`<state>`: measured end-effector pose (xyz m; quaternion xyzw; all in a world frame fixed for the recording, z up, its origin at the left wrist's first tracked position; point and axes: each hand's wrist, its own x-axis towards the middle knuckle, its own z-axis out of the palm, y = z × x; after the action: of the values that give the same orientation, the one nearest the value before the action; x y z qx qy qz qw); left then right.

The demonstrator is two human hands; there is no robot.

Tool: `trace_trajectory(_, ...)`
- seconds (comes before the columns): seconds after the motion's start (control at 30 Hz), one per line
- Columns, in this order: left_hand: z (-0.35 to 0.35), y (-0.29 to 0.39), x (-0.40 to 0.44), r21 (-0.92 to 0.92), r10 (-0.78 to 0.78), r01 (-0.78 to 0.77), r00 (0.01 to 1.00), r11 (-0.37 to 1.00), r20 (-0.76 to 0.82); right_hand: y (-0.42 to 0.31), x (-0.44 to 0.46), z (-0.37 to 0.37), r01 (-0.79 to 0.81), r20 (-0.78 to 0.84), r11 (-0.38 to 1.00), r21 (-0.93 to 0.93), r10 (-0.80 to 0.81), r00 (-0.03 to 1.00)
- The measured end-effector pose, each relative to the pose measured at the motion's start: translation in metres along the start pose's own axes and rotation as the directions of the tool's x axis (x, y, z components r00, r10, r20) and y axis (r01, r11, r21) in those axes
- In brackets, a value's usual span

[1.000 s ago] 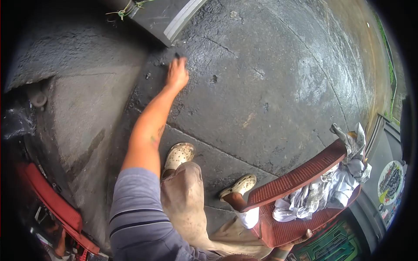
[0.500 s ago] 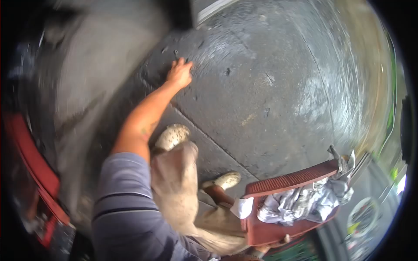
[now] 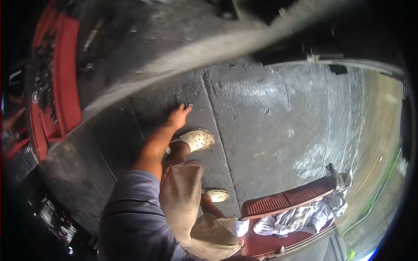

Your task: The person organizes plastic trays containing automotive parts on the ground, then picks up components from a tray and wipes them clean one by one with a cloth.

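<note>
- Now, in my head view, the left hand [image 3: 177, 117] pinches a small dark ring-ended piece [image 3: 190, 105] above the cream perforated clog [image 3: 198, 140], against the grey concrete floor [image 3: 261, 174].
- I see the right hand [image 3: 282, 249] clasping the reddish-brown perforated plastic basket [image 3: 285, 199] with crumpled grey-white cloths [image 3: 300, 217].

1. Two hands of yours: one left hand [image 3: 177, 117], one right hand [image 3: 281, 249], which is mostly hidden.
2. One small round part [image 3: 190, 105] at your left fingertips.
3. Two pale clogs [image 3: 199, 140] on your feet.
4. One perforated red basket [image 3: 287, 197]; its cloths [image 3: 300, 219] you cannot count surely.
5. One red tray [image 3: 68, 78], its small pieces [image 3: 45, 80] too unclear for counting.
</note>
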<state>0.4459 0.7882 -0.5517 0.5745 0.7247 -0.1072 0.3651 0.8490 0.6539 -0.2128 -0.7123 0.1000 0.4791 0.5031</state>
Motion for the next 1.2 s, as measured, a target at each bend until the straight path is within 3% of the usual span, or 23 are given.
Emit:
trace_trajectory(0.07, 0.000, 0.021, -0.005, -0.068, 0.022, -0.017, 0.997, 0.998, 0.075, -0.005, -0.004, 0.009, -0.010, 0.034, 0.999, -0.033, 0.011, 0.999)
trace_trajectory(0.2, -0.024, 0.062, -0.054, -0.287, 0.166, -0.170, 0.985, 0.943, -0.039, -0.011, -0.026, 0.023, -0.005, 0.139, 0.996, -0.094, 0.018, 0.990)
trace_trajectory(0.3, -0.087, 0.067, -0.095, -0.417, 0.230, -0.251, 0.968, 0.873, -0.101, -0.029, -0.062, 0.030, 0.000, 0.195, 0.993, -0.120, 0.023, 0.981)
trace_trajectory(0.37, -0.093, 0.051, -0.116, -0.384, 0.200, -0.392, 0.869, 0.836, -0.452, -0.047, -0.093, 0.024, 0.014, 0.191, 0.990, -0.139, 0.013, 0.981)
trace_trajectory(0.4, -0.139, 0.053, -0.137, -0.395, 0.167, -0.334, 0.901, 0.856, -0.399, -0.055, -0.102, 0.024, 0.005, 0.190, 0.992, -0.128, 0.019, 0.982)
trace_trajectory(0.47, -0.164, 0.034, -0.145, -0.406, 0.060, -0.135, 0.980, 0.904, -0.192, -0.058, -0.120, 0.030, -0.004, 0.181, 0.991, -0.134, 0.028, 0.983)
trace_trajectory(0.53, -0.169, 0.018, -0.146, -0.320, 0.113, -0.160, 0.981, 0.934, -0.159, -0.059, -0.129, 0.030, -0.006, 0.165, 0.991, -0.135, 0.028, 0.986)
trace_trajectory(0.6, -0.147, -0.001, -0.132, -0.278, 0.132, -0.168, 0.981, 0.946, -0.143, -0.052, -0.132, 0.026, -0.014, 0.136, 0.991, -0.131, 0.032, 0.990)
trace_trajectory(0.73, -0.079, -0.016, -0.089, -0.044, 0.018, -0.013, 0.994, 0.999, 0.110, -0.034, -0.122, 0.013, -0.028, 0.006, 0.992, -0.120, 0.029, 1.000)
trace_trajectory(0.93, -0.014, 0.017, -0.022, -0.017, 0.007, -0.004, 0.984, 1.000, 0.179, -0.008, -0.083, 0.017, -0.083, -0.094, 0.987, -0.135, 0.070, 0.993)
trace_trajectory(1.0, 0.017, 0.024, -0.008, 0.105, 0.015, -0.023, 0.997, 0.994, 0.078, -0.002, -0.075, 0.012, -0.091, -0.093, 0.987, -0.134, 0.079, 0.993)
trace_trajectory(1.07, 0.041, 0.028, -0.001, 0.117, -0.062, 0.055, 0.997, 0.992, 0.055, 0.001, -0.068, 0.011, -0.096, -0.085, 0.986, -0.139, 0.085, 0.993)
trace_trajectory(1.1, 0.046, 0.031, 0.000, 0.104, -0.075, 0.078, 0.997, 0.992, -0.031, -0.003, -0.065, 0.016, -0.106, -0.084, 0.983, -0.147, 0.094, 0.992)
trace_trajectory(1.2, 0.044, 0.032, 0.010, 0.133, -0.118, 0.113, 0.993, 0.985, 0.030, -0.009, -0.061, 0.013, -0.106, -0.068, 0.980, -0.169, 0.096, 0.993)
